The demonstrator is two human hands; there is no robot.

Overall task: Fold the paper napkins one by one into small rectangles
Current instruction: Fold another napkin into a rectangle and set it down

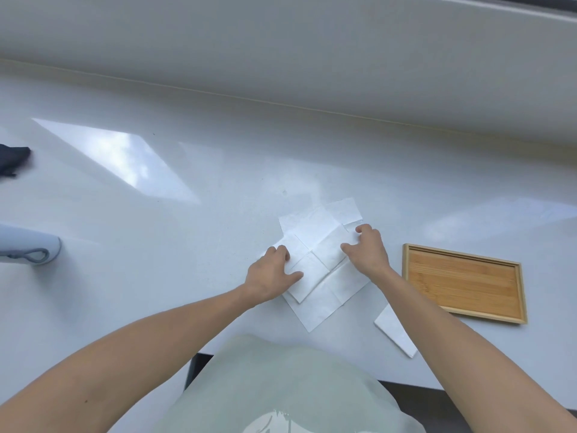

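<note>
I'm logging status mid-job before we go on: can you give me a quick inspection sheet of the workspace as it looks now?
Surface: glossy white counter, window glare on its left part.
Job's things: unfolded napkins overlapping in a pile; one folded napkin lies apart near the front edge; wooden tray holds nothing.
Clutter: dark cloth and a pale grey object at the left edge.
Grips: left hand and right hand both on the pile, fingers curled at napkin edges.
Cables: nothing seen.
Surroundings: pale wall behind.

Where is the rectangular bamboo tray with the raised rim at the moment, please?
In the head view, the rectangular bamboo tray lies on the white countertop, on the person's right, just beyond the right hand and the pile of white paper napkins.
</note>
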